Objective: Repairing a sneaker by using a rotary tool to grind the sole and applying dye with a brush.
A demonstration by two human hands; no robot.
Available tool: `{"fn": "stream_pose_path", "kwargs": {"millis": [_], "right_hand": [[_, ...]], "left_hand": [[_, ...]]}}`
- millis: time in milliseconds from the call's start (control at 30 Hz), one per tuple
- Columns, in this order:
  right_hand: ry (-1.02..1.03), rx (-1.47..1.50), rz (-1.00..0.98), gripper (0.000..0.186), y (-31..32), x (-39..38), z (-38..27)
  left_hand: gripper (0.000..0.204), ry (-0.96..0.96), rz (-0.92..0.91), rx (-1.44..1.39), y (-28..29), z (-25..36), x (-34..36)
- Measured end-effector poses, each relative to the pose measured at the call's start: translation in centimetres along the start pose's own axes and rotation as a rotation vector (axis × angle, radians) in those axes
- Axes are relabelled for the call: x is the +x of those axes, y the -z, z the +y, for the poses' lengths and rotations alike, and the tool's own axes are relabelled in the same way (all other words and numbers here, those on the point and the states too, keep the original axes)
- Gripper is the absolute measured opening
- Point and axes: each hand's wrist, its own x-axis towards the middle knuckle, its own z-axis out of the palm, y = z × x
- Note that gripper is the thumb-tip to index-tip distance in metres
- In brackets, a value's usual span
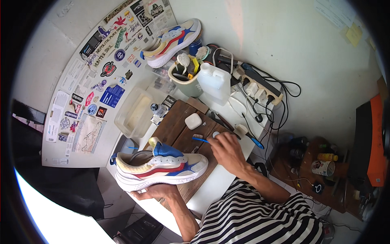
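Note:
A white, cream, blue and red sneaker (162, 167) rests on my left hand (156, 191), which supports it from below by the sole. Its toe points right and its blue tongue stands up, with no laces in the eyelets. My right hand (228, 152) is closed around a small blue brush (200, 139), bristles up, just over the dark wooden board (178, 134). Close to those fingers is a small round white piece (215, 133), partly covered. A white rounded case (193, 121) lies on the board.
A matching sneaker (174, 42) sits at the back, above a tub of brushes (185, 81). Nearby stand a white jug (215, 83), a clear plastic bin (134, 114) and a small bottle (157, 109). A power strip (260, 87) with tangled cables lies at the right.

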Motion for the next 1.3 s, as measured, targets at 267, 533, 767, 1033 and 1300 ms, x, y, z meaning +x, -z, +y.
{"fn": "stream_pose_path", "kwargs": {"millis": [267, 533, 767, 1033, 1300], "right_hand": [[-0.332, -0.324, 0.073, 0.027, 3.6, -3.7, 7.4], [-0.406, -0.054, 0.025, 0.031, 4.8, -3.3, 6.8], [-0.389, 0.436, 0.239, 0.029, 7.2, 0.0, 3.8], [-0.174, 0.756, -0.173, 0.040, 2.2, 1.9, -2.7], [-0.156, 0.528, -0.158, 0.036, 2.8, -0.6, 2.9]], "left_hand": [[0.095, -0.018, 0.026, 0.104, -0.6, -0.8, -0.2], [0.093, -0.074, 0.033, 0.157, -2.4, -1.2, -2.3], [0.095, -0.054, 0.043, 0.173, -3.0, -1.1, -2.2], [0.101, -0.028, 0.057, 0.123, -0.4, -1.8, -0.7], [0.097, -0.016, -0.006, 0.177, 0.3, -2.1, 0.0]]}}
